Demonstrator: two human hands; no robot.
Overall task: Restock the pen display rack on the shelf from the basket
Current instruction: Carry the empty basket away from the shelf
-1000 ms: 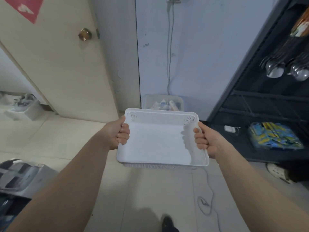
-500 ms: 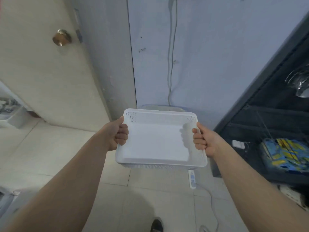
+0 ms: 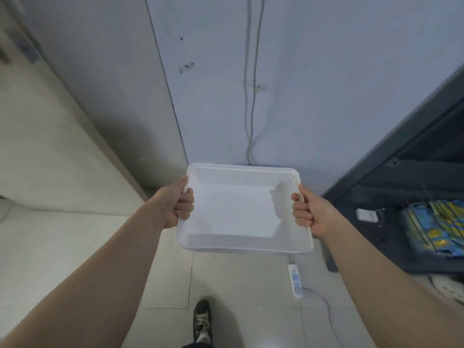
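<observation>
Nearer the wall now, left hand (image 3: 177,207) and right hand (image 3: 310,214) curl round the empty basket's (image 3: 243,167) short sides; the shelf (image 3: 406,136) lies on the right hand's side.

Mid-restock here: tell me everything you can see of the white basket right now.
The basket is white, looks plastic, shallow and rectangular with rounded corners, a lipped rim and small perforations in its walls. Nothing is visible inside it. It is held roughly level in the air over the tiled floor. The left hand grips its left side and the right hand its right side, fingers curled over the rim.
</observation>
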